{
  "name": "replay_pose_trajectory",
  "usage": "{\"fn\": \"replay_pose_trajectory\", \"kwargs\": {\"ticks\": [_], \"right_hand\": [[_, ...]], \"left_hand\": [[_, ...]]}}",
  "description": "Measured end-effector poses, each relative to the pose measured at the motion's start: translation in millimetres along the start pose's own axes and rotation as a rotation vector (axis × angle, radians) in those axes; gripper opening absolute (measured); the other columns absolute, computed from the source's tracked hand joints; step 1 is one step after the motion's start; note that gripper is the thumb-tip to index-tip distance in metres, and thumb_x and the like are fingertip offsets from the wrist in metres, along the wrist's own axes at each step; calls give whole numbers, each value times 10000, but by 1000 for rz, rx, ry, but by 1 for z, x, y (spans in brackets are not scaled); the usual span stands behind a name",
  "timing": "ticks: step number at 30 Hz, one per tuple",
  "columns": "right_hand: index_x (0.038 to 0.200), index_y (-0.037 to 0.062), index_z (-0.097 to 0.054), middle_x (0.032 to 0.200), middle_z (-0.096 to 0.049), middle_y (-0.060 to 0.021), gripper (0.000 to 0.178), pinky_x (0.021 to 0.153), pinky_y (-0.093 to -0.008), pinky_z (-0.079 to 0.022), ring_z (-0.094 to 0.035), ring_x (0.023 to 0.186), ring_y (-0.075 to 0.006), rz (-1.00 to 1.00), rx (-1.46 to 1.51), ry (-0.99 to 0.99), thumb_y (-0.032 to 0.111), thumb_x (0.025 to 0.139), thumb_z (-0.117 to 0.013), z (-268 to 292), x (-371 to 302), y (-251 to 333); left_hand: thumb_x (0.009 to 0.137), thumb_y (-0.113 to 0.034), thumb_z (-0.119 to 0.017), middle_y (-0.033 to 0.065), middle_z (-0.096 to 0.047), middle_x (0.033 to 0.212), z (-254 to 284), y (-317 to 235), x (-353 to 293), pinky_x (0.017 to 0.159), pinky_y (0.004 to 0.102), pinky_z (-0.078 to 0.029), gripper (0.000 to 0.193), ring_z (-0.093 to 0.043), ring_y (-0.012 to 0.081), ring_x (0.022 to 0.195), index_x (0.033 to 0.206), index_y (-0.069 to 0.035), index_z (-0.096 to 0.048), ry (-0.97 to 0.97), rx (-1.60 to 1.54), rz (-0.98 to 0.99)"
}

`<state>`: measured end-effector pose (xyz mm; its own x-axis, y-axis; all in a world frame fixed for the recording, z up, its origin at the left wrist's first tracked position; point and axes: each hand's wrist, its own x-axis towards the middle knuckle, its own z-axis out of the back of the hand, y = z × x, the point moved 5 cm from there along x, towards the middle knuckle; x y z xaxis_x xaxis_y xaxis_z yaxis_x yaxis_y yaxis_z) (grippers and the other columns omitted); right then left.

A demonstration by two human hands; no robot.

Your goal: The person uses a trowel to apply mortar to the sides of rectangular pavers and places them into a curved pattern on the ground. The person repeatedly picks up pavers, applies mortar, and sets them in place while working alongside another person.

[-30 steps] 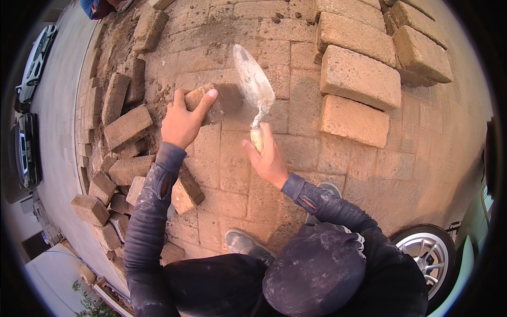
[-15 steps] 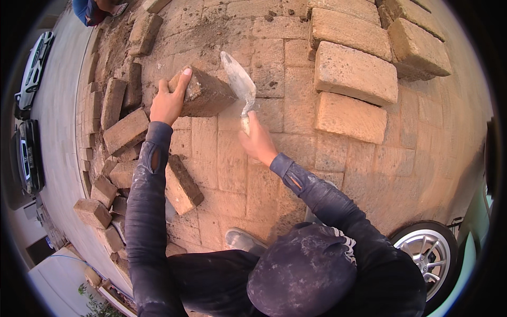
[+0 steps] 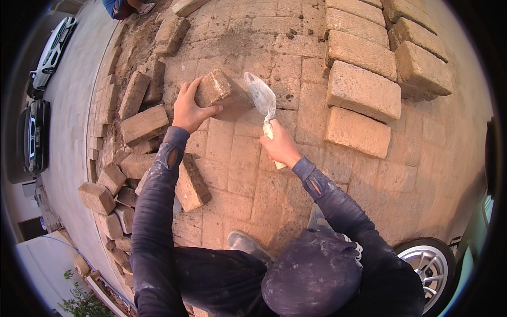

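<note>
My left hand (image 3: 191, 108) grips a dusty brown paving brick (image 3: 215, 90) from its left side, thumb along the near side and fingers over the far edge. The brick is tilted up above the paved ground. In my right hand (image 3: 283, 145) is a pointing trowel (image 3: 261, 95) with a pale handle, fingers wrapped round it. Its dirt-smeared metal blade points away from me, close to the brick's right side; whether the two touch I cannot tell. Nearer to me, below the left hand, a loose brick (image 3: 191, 185) lies on the paving.
Rows of bricks (image 3: 364, 91) lie at the far right. Along the left is a jumbled heap of bricks (image 3: 143, 124). A car wheel (image 3: 425, 269) stands at the lower right. Another person's leg (image 3: 124, 7) shows at the far left, and parked cars (image 3: 37, 136) stand beyond the paving.
The brick has been turned in my left hand, whose fingers have shifted from its top to its left side. The trowel stays beside it, its handle now more exposed. The whole view has shifted slightly.
</note>
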<state>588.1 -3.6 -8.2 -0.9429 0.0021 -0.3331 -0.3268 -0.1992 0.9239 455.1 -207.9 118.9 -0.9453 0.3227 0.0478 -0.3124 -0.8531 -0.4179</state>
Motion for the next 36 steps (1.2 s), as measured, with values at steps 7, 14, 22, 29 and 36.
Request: {"fn": "replay_pose_trajectory", "kwargs": {"ticks": [7,14,22,29,36], "right_hand": [[1139,-17,-450,747,-607,-257,333,600,-493,-459,-633,709,-465,361,-36,-179,136,895,-619,22,-63,82],[1185,-40,-443,726,-587,-239,361,580,-474,-459,-635,665,-422,377,-5,-196,136,920,-613,11,-51,72],[1227,-28,-447,837,-623,-253,372,601,-464,-491,-655,731,-426,529,66,-305,144,938,-606,-17,-54,63],[1233,-43,-432,844,-610,-248,390,677,-467,-471,-650,796,-409,161,-69,-204,163,950,-605,-29,13,25],[1220,-22,-445,814,-609,-259,371,615,-508,-459,-640,750,-454,534,92,-343,188,956,-599,-15,-32,51]], "left_hand": [[632,-512,-805,260,-577,1245,-8,-26,-21,958,449,-501,985,-593,394,1147,1387,25,-469,-117,116,340],[610,-639,-834,331,-486,1403,1,-31,-1,1061,465,-446,1324,-507,443,1307,1574,-10,-181,260,3,154],[507,-455,-964,291,-605,1250,11,-32,-3,986,445,-491,1340,-601,426,1174,1537,34,-259,325,98,53],[516,-450,-958,294,-625,1200,10,-38,-2,952,446,-505,1322,-624,426,1116,1530,43,-268,261,129,7],[515,-442,-951,285,-451,1436,5,-36,-4,1019,438,-475,1337,-531,424,1257,1553,13,-241,335,173,75]]}}
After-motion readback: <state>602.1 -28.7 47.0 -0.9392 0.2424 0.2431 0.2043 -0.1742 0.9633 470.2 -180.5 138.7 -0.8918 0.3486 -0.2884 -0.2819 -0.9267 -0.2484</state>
